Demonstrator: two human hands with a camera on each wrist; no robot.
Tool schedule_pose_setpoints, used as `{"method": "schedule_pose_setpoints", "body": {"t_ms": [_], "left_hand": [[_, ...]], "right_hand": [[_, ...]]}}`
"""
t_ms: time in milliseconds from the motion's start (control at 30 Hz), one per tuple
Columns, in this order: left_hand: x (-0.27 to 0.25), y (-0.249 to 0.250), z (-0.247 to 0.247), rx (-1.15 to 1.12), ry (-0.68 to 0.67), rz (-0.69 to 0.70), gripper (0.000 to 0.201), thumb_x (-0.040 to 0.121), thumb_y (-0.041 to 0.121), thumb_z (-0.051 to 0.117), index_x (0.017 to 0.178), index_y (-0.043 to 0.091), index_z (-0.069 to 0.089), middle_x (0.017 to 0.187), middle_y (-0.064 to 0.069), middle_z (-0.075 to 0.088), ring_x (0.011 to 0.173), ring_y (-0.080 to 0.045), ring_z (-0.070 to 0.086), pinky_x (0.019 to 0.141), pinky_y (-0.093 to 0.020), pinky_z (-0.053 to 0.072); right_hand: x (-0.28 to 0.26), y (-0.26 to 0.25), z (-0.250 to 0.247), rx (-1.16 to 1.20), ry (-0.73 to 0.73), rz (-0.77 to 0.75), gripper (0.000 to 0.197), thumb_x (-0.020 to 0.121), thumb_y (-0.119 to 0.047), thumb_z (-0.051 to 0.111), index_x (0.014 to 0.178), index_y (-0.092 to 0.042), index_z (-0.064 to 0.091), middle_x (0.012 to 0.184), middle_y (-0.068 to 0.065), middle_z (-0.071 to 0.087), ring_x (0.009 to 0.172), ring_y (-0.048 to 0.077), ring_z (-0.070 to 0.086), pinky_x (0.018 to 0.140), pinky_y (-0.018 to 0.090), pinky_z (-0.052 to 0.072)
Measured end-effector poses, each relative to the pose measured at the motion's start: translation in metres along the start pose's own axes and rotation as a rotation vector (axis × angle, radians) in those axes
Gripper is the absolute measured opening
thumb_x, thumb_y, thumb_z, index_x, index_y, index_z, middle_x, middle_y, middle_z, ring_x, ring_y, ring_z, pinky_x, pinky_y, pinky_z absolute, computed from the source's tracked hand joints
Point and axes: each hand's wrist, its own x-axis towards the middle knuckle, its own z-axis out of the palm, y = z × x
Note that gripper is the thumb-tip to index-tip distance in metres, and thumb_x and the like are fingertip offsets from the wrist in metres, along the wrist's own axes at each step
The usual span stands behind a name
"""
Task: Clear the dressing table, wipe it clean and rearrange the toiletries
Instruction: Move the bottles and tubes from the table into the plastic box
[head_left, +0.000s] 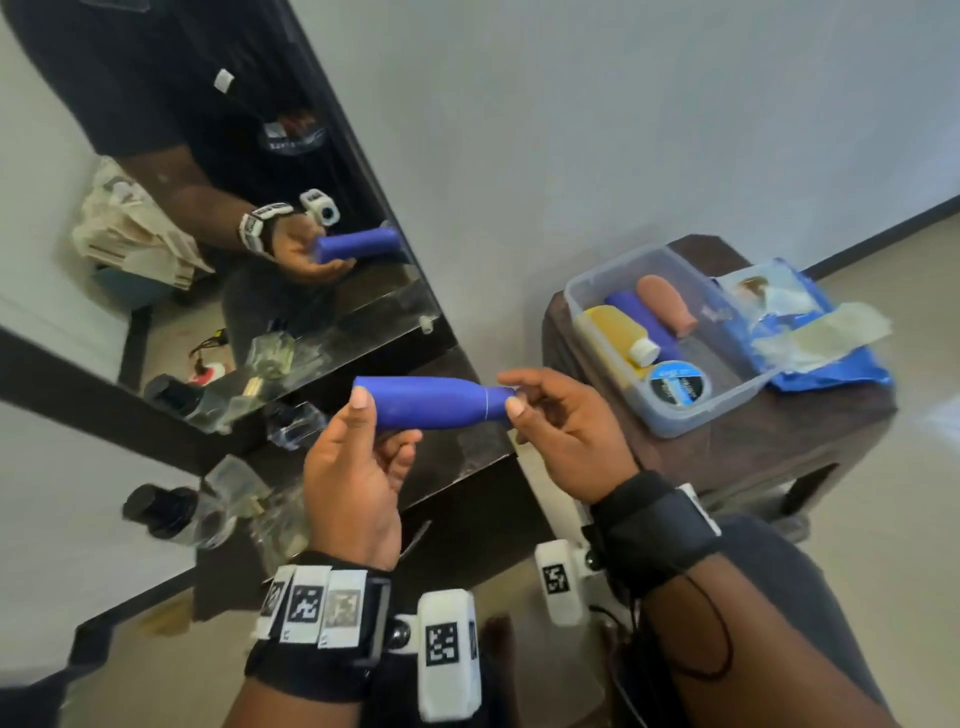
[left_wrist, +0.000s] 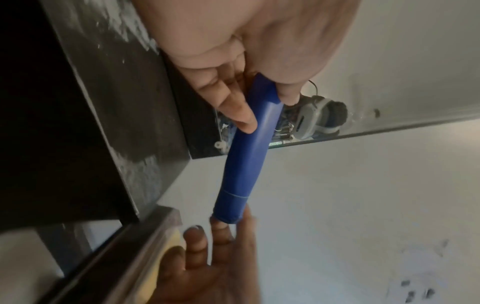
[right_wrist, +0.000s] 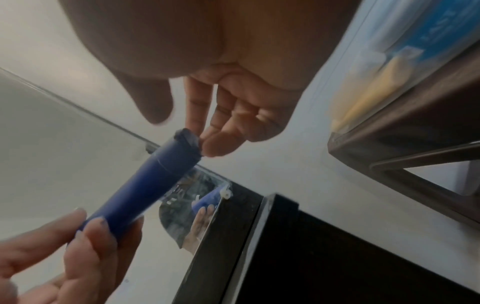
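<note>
A blue bottle (head_left: 431, 408) hangs level in the air over the right end of the dark dressing table (head_left: 467, 452). My left hand (head_left: 374, 431) grips its wide base end between thumb and fingers. My right hand (head_left: 511, 397) pinches the narrow cap end with thumb and forefinger. The left wrist view shows the blue bottle (left_wrist: 249, 164) running from my left hand (left_wrist: 267, 111) down to the other hand's fingertips. In the right wrist view, fingertips of my right hand (right_wrist: 187, 131) touch the cap of the blue bottle (right_wrist: 145, 189).
A clear plastic box (head_left: 587, 291) on the brown side table (head_left: 753, 441) holds a yellow bottle (head_left: 618, 327), a brown bottle (head_left: 667, 301) and a round tin (head_left: 678, 384). A blue wipes pack (head_left: 779, 306) lies beside it. Glass perfume bottles (head_left: 239, 483) stand at the mirror (head_left: 208, 208).
</note>
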Motion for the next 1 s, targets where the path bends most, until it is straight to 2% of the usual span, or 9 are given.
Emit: {"method": "schedule_pose_setpoints", "body": {"t_ms": [100,267,367,467,633,733,833,900,1000], "left_hand": [[-0.001,-0.004,0.016,-0.075,-0.022,-0.084,0.033,0.102,0.042,0.06,0.112,0.013,0.072,0.081,-0.004,0.076,0.066,-0.01,0.071,0.06,-0.017,0.057],[-0.003,-0.005,0.036,0.026,-0.128,-0.169,0.036,0.102,0.034,0.062,0.135,0.021,0.066,0.113,-0.001,0.079,0.086,-0.018,0.078,0.065,-0.019,0.059],[-0.006,-0.006,0.037,0.144,-0.205,-0.197,0.063,0.088,0.037,0.07,0.148,0.031,0.052,0.125,0.006,0.075,0.093,-0.02,0.075,0.068,-0.022,0.058],[-0.01,-0.01,0.029,0.203,-0.244,-0.209,0.066,0.079,0.038,0.072,0.143,0.033,0.055,0.122,0.006,0.076,0.088,-0.02,0.072,0.071,-0.027,0.057],[-0.015,-0.021,0.016,0.33,-0.308,-0.214,0.05,0.077,0.037,0.072,0.126,0.028,0.067,0.112,0.001,0.079,0.085,-0.021,0.069,0.077,-0.033,0.054],[-0.017,-0.022,0.008,0.431,-0.388,-0.167,0.043,0.077,0.038,0.074,0.118,0.024,0.073,0.103,-0.003,0.08,0.086,-0.02,0.071,0.076,-0.031,0.054],[-0.018,-0.015,-0.004,0.493,-0.379,-0.093,0.04,0.076,0.035,0.076,0.114,0.021,0.075,0.101,-0.001,0.08,0.092,-0.014,0.075,0.081,-0.026,0.056],[-0.017,-0.008,-0.013,0.531,-0.326,-0.022,0.039,0.075,0.036,0.078,0.111,0.021,0.076,0.103,0.003,0.08,0.096,-0.011,0.075,0.088,-0.029,0.055],[-0.015,0.0,-0.03,0.623,-0.198,0.083,0.034,0.074,0.044,0.079,0.103,0.026,0.077,0.099,0.011,0.079,0.093,-0.006,0.074,0.086,-0.028,0.059]], "right_hand": [[0.004,-0.005,-0.009,-0.007,0.018,0.045,0.028,0.098,-0.021,0.065,0.125,-0.021,0.069,0.1,0.023,0.065,0.071,0.049,0.058,0.069,0.062,0.053],[0.011,-0.008,-0.025,0.009,0.161,0.069,0.021,0.104,-0.015,0.058,0.121,-0.005,0.066,0.089,0.023,0.068,0.066,0.013,0.064,0.067,0.031,0.057],[0.018,-0.002,-0.036,0.003,0.433,0.132,0.015,0.103,-0.027,0.061,0.109,-0.017,0.07,0.079,0.015,0.07,0.065,0.019,0.064,0.068,0.037,0.057],[0.022,0.004,-0.051,0.126,0.684,0.23,0.016,0.097,-0.032,0.071,0.102,-0.018,0.069,0.071,0.004,0.071,0.058,0.011,0.064,0.063,0.03,0.055],[0.023,0.009,-0.064,0.131,0.834,0.292,0.026,0.095,-0.036,0.073,0.107,-0.015,0.062,0.085,0.012,0.074,0.051,0.003,0.066,0.049,0.011,0.046],[0.025,0.011,-0.063,0.109,0.791,0.342,0.032,0.098,-0.036,0.068,0.125,-0.02,0.059,0.103,0.008,0.076,0.068,0.005,0.073,0.063,0.017,0.055],[0.025,0.014,-0.062,0.171,0.706,0.376,0.062,0.103,-0.029,0.061,0.158,-0.029,0.034,0.143,0.002,0.06,0.11,0.019,0.071,0.094,0.041,0.061],[0.024,0.015,-0.061,0.185,0.706,0.366,0.069,0.101,-0.029,0.062,0.16,-0.036,0.027,0.154,0.001,0.05,0.125,0.023,0.064,0.101,0.048,0.056],[0.023,0.017,-0.06,0.111,0.698,0.356,0.066,0.092,-0.039,0.066,0.152,-0.04,0.039,0.146,-0.003,0.055,0.124,0.022,0.064,0.105,0.048,0.053]]}}
